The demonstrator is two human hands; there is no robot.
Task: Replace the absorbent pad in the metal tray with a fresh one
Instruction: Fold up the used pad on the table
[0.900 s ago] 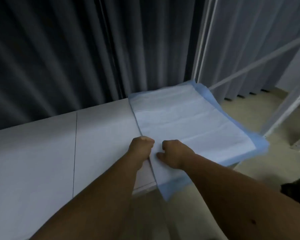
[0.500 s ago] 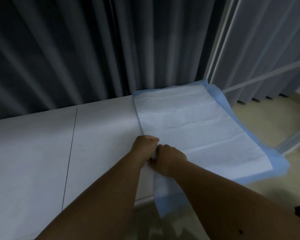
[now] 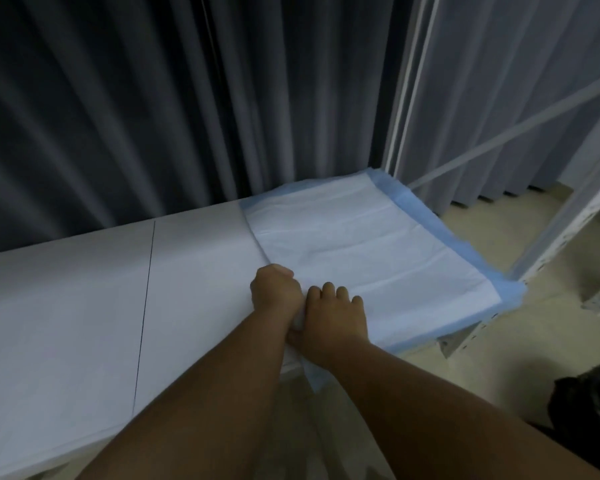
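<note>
A white absorbent pad (image 3: 364,247) with a blue border lies spread over the right end of a white flat surface (image 3: 84,299), its right and near edges hanging past the surface. My left hand (image 3: 274,292) is a fist closed on the pad's near-left edge. My right hand (image 3: 333,317) sits right beside it, fingers curled down onto the pad and pinching the same bunched edge. No metal tray can be made out; whatever is under the pad is hidden.
Dark pleated curtains (image 3: 153,116) hang directly behind the surface. A white metal rack frame (image 3: 568,233) stands to the right on a beige floor (image 3: 499,358). A dark object (image 3: 589,410) lies at the lower right.
My two hands have come together at the pad's near-left edge, and the right hand's fingers now reach forward onto the pad. The pad's edge is bunched between them.
</note>
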